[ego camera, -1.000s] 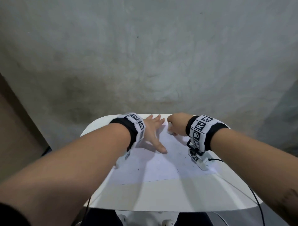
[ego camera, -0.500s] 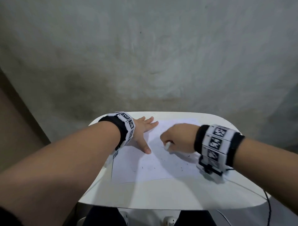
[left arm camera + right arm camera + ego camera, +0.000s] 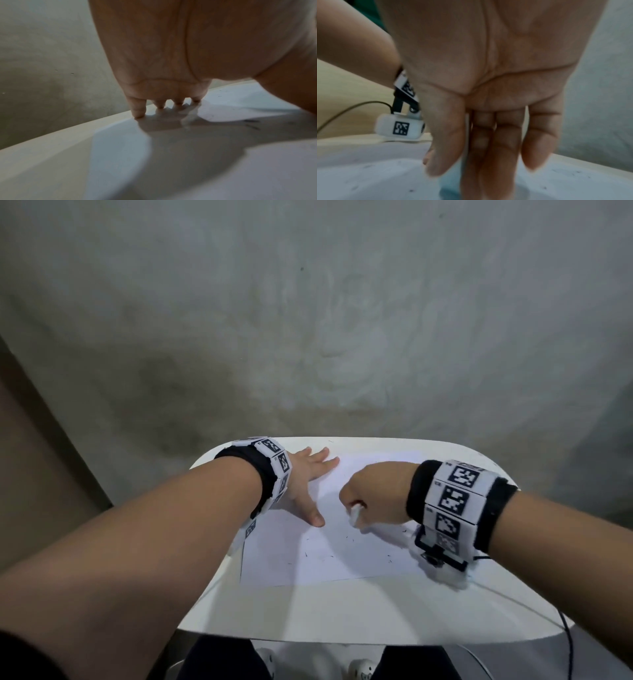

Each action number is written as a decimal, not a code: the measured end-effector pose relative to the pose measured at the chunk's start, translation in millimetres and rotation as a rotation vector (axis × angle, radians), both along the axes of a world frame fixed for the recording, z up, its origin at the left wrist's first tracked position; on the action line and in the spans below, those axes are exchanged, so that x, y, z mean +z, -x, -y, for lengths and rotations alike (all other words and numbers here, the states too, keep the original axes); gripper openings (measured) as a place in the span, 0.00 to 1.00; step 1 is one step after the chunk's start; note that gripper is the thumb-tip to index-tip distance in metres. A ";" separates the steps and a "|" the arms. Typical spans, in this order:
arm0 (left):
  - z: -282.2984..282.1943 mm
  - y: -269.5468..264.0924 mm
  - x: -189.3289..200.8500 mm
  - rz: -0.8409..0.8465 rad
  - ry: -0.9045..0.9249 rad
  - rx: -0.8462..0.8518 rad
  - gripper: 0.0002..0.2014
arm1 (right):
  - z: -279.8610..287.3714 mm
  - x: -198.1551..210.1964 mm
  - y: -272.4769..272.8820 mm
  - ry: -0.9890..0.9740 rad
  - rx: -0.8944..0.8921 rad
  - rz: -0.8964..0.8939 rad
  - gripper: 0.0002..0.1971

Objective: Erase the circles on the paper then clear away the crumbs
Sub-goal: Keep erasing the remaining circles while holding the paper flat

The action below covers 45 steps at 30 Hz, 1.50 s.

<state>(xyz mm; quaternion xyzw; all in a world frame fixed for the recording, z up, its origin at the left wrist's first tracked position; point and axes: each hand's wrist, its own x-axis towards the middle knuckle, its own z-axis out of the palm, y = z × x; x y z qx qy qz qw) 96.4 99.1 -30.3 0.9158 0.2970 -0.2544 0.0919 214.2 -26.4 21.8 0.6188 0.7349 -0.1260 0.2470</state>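
A white sheet of paper [image 3: 329,556] lies on a small white table [image 3: 342,614]. Dark eraser crumbs [image 3: 349,539] are scattered over its middle and right part. No circle shows on the paper. My left hand [image 3: 308,477] lies flat with straight fingers on the paper's far left corner; in the left wrist view its fingertips [image 3: 139,113] touch the surface. My right hand [image 3: 373,496] pinches a white eraser [image 3: 354,513] between thumb and fingers, its tip down on the paper [image 3: 368,175]. In the right wrist view the eraser [image 3: 453,180] shows pale below the thumb, blurred.
A grey wall [image 3: 308,320] rises right behind the table. The table's rounded near edge [image 3: 359,637] is close to my body. A thin black cable [image 3: 568,635] runs from my right wrist off the table's right side. My left wrist device [image 3: 399,127] rests by the paper's left edge.
My right hand has come from the paper's far edge toward me and right, carrying the eraser to the sheet's middle. The left hand stays pressed on the far left corner.
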 end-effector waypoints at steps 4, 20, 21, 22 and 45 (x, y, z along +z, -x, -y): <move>1.4 0.4 2.0 0.007 -0.001 -0.009 0.62 | -13.0 13.2 -1.5 0.072 -0.051 -0.033 0.05; -0.9 1.6 -3.8 0.119 0.071 0.021 0.63 | -20.7 9.8 19.1 -0.177 -0.010 -0.097 0.03; -0.3 1.7 -4.2 0.112 0.058 0.020 0.63 | -17.8 4.5 20.6 -0.209 -0.012 -0.107 0.02; -0.8 1.8 -5.0 0.090 0.024 0.012 0.62 | -10.3 0.3 21.3 -0.209 -0.002 -0.113 0.05; -2.3 14.8 2.5 0.151 0.015 0.019 0.57 | 7.2 4.0 9.7 -0.180 -0.129 -0.393 0.05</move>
